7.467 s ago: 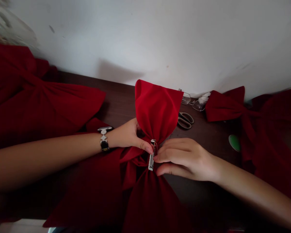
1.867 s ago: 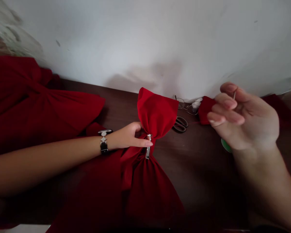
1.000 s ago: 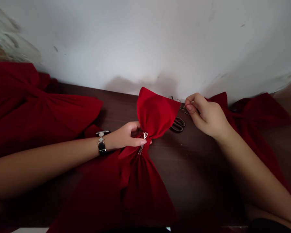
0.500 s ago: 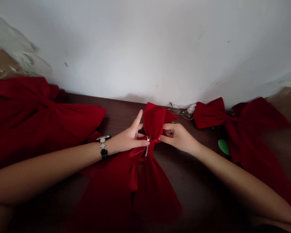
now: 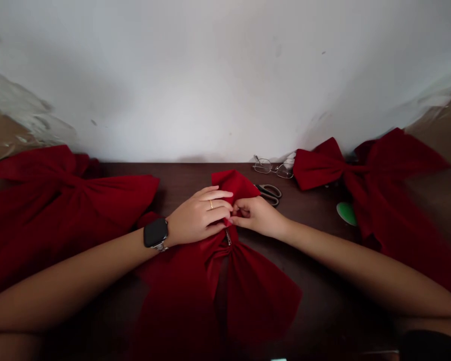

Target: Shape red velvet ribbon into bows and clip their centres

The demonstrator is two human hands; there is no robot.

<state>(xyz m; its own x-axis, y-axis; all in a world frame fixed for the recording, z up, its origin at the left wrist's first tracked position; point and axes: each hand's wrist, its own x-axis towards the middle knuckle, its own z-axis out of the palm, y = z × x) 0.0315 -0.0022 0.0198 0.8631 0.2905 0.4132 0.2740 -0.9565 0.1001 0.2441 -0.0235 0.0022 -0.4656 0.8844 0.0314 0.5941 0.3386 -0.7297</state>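
Observation:
A large red fabric bow lies on the dark wooden table in front of me. My left hand, with a watch on the wrist, lies over the bow's gathered middle and presses it down. My right hand meets it from the right, fingers pinched at the same knot. A metal hair clip shows just under the fingers. The upper loop of the bow pokes out behind both hands. Whether the right fingers hold a needle is hidden.
Scissors and a pair of glasses lie just behind the hands by the white wall. Another red bow lies at the right with a green round thing beside it. More red bows are piled at the left.
My right hand came down from the raised position, passed by the glasses and joined the left hand at the bow's middle. My left hand turned palm-down over the knot, flattening the upper loop.

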